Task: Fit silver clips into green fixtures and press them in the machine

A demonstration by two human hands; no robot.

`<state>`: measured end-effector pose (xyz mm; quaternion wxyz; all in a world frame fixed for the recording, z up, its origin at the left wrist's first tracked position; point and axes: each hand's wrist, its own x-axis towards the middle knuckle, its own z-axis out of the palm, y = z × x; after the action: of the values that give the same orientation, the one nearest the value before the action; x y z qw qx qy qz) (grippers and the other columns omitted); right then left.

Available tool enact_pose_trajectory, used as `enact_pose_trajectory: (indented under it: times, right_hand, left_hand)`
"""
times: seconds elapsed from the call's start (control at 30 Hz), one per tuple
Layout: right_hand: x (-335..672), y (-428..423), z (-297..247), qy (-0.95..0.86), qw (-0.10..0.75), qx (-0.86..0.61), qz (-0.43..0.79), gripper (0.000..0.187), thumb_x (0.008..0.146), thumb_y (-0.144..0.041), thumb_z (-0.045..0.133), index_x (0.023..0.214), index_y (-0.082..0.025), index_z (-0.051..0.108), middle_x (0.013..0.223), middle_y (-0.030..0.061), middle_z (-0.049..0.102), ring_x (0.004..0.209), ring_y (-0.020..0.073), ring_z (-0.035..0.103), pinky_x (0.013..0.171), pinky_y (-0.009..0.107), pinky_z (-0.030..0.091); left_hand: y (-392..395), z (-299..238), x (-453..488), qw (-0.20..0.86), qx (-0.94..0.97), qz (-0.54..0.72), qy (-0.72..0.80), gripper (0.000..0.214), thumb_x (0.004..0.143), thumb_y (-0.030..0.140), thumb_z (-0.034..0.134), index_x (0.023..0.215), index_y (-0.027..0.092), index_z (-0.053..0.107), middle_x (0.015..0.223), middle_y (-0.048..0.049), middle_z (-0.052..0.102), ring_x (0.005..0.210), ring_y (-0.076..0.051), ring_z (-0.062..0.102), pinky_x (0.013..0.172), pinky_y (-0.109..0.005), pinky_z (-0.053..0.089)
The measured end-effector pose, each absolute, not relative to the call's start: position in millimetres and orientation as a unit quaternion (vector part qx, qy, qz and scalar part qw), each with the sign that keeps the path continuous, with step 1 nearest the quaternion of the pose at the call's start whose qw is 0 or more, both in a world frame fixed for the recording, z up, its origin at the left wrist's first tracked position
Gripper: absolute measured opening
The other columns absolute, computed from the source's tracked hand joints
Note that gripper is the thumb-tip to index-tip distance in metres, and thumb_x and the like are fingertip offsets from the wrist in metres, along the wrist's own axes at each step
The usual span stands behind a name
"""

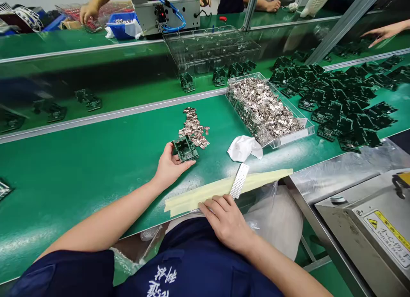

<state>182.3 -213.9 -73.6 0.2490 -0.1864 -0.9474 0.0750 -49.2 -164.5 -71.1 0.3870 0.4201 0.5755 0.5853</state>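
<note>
My left hand (171,165) is closed around the edges of a small green circuit board assembly (185,148), held tilted above the bench. Just beyond it lies a loose pile of small metal pieces (192,128). My right hand (228,220) rests at the bench's front edge with its fingers curled and thumb drawn in; whatever is between the fingertips is hidden. Against its fingers lies the lower end of a strip of small white labels (239,180). That strip crosses the pale yellow tape (198,196) along the edge.
A clear plastic box (278,140) full of metal pieces stands right of centre, a crumpled white cloth (245,148) before it. Many green boards (342,96) are heaped at the right. Behind a clear partition are a machine (166,15) and other people's hands (89,13). A steel machine (368,220) stands front right.
</note>
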Motion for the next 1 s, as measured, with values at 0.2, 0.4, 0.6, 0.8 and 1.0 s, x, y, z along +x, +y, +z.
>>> enact_pose_trajectory:
  times: [0.2,0.4,0.6,0.8,1.0]
  right_hand:
    - [183,-211,-75,-0.934,0.295,-0.177,0.100,0.026,0.096,-0.005,0.043,0.113,-0.005,0.063,0.094,0.0128,0.068,0.088,0.0231,0.059,0.075,0.039,0.049]
    - [189,-206,-54,-0.767,0.439,-0.353,0.305,0.011,0.091,-0.010,0.060,0.094,-0.018,0.066,0.078,0.0038,0.067,0.070,0.0159,0.061,0.064,0.029,0.051]
    - [203,-196,-39,-0.641,0.468,-0.484,0.368,0.010,0.089,-0.025,0.062,0.083,-0.019,0.069,0.094,0.0075,0.063,0.086,0.0197,0.061,0.072,0.032,0.052]
    - [203,-196,-45,-0.643,0.471,-0.502,0.335,0.008,0.087,-0.023,0.062,0.085,-0.021,0.069,0.114,0.0110,0.059,0.111,0.0254,0.056,0.097,0.044,0.045]
    - [197,-197,-51,-0.640,0.471,-0.513,0.324,0.010,0.086,-0.024,0.064,0.079,-0.020,0.067,0.112,0.0108,0.059,0.110,0.0255,0.057,0.096,0.043,0.045]
  left_hand:
    - [-166,-70,-53,0.388,0.413,0.594,0.571,0.066,0.053,0.038,0.089,0.102,0.022,0.047,0.112,-0.0055,0.064,0.099,-0.023,0.069,0.087,-0.036,0.060]
    - [-181,-68,-26,0.476,0.429,0.572,0.512,0.063,0.062,0.028,0.086,0.112,0.023,0.048,0.106,-0.0037,0.068,0.092,-0.018,0.071,0.086,-0.033,0.060]
    - [-190,-63,25,0.571,0.473,0.532,0.408,0.054,0.074,0.023,0.077,0.120,0.026,0.048,0.102,-0.0038,0.068,0.088,-0.015,0.070,0.076,-0.024,0.058]
    - [-194,-60,39,0.582,0.495,0.514,0.390,0.047,0.078,0.025,0.074,0.120,0.026,0.051,0.107,-0.0055,0.067,0.090,-0.015,0.069,0.073,-0.022,0.057]
    - [-197,-58,38,0.577,0.509,0.509,0.385,0.041,0.082,0.023,0.070,0.119,0.027,0.052,0.105,-0.0047,0.067,0.090,-0.015,0.068,0.077,-0.023,0.057]
